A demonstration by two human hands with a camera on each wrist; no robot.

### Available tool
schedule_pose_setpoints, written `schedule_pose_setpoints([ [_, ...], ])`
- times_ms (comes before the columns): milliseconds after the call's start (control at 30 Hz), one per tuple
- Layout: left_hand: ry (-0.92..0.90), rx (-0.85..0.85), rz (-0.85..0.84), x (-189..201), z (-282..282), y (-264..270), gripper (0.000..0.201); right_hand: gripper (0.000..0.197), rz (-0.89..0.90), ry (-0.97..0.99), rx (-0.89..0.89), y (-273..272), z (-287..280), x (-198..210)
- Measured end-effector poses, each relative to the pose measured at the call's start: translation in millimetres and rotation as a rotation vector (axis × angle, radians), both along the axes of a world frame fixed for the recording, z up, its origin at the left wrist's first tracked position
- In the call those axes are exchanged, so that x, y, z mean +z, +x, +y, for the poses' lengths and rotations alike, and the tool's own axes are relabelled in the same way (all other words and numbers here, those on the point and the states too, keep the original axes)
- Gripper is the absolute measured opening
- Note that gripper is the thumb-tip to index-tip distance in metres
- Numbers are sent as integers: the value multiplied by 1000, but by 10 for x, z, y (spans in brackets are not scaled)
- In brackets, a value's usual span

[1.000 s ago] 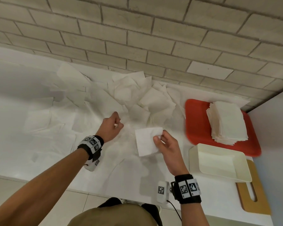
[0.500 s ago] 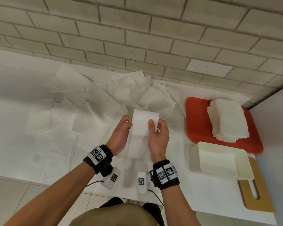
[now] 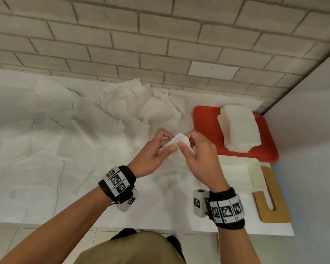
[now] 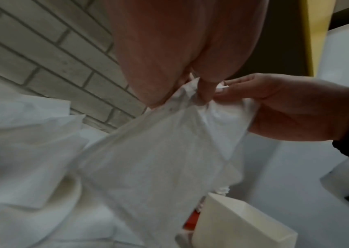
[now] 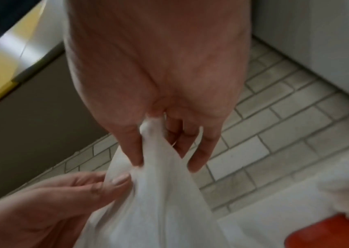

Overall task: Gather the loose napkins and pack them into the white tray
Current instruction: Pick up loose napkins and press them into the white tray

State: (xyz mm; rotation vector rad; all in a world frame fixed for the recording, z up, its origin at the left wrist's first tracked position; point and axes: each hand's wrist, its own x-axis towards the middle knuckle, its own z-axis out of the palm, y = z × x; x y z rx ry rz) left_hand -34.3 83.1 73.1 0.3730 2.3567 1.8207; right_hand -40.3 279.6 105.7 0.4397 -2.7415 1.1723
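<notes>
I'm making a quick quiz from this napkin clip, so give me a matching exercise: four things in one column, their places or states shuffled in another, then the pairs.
Things:
1. napkin stack
2. white tray
3. held napkin
4. wooden board

Places or states:
A. pinched by both hands
B. under the tray's right end
C. on the red tray
D. holds nothing

Pairs: 1-C, 2-D, 3-A, 4-B

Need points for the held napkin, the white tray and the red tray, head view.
held napkin [image 3: 180, 140]: head view, on the raised fold showing between the two hands.
white tray [image 3: 255, 179]: head view, on its bare right-hand wall.
red tray [image 3: 205, 126]: head view, on the bare red floor left of the napkin stack.
</notes>
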Motion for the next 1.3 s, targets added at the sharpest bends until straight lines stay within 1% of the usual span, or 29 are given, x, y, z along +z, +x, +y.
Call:
schedule_pose_setpoints([
  [67, -85, -22, 2, 9, 199, -16, 30, 8, 60, -53, -51, 71, 338, 103],
  [100, -141, -36, 12, -4, 309, -24, 31, 7, 67, -77, -102, 111, 523, 154],
  [167, -164, -47, -5, -59, 496, -44, 21, 8, 37, -145, -221, 191, 900, 168],
  [233, -139, -23, -29, -113, 753, -62, 12, 13, -10, -201, -330, 258, 1298, 92],
  [267, -138, -7, -39, -128, 891, -67, 12, 15, -26, -203, -380, 274, 1471, 20],
  [333, -169, 24, -41, -144, 1172, -80, 24, 22, -95, -195, -458, 268, 1783, -164],
  [367, -178, 31, -48, -147, 1307, -78, 29, 30, -168, -200, -471, 270, 1902, -230],
  [400, -165, 38, -61, -157, 1431, -77, 31, 40, -247, -225, -460, 269, 2012, -291],
  [433, -143, 45, -83, -167, 1540, -73, 30, 45, -327, -260, -441, 275, 2111, -342],
  [500, -89, 40, -135, -211, 1694, -59, 30, 33, -402, -319, -391, 299, 2251, -402],
  [567, -83, 36, -154, -269, 1762, -51, 31, 28, -432, -390, -375, 315, 2310, -442],
  [600, -96, 54, -151, -286, 1765, -44, 32, 30, -452, -411, -379, 318, 2311, -451],
  [700, -92, 148, -168, -285, 1703, -19, 30, 47, -552, -406, -308, 329, 2269, -452],
  [800, -59, 224, -196, -275, 1525, -37, 28, 48, -621, -294, -237, 321, 2277, -461],
  [867, -52, 305, -190, -260, 1318, -80, 29, 39, -593, -178, -210, 279, 2338, -409],
  [967, -72, 394, -164, -188, 928, -104, 32, 18, -427, 104, -143, 114, 2458, -141],
  [1000, -85, 416, -150, -171, 793, -101, 32, 16, -367, 221, -88, 50, 2475, -1],
  [1067, -125, 454, -121, -155, 557, -76, 35, 20, -302, 407, 48, -90, 2451, 231],
  [1100, -138, 468, -110, -156, 469, -56, 36, 22, -306, 467, 120, -169, 2395, 298],
  [1167, -131, 493, -102, -163, 353, -10, 36, 20, -391, 575, 248, -349, 2225, 306],
  [1233, -126, 510, -104, -157, 307, 47, 33, 17, -495, 689, 342, -516, 2050, 118],
  [1300, -142, 510, -98, -159, 295, 104, 28, 20, -549, 804, 418, -614, 1899, -157],
])
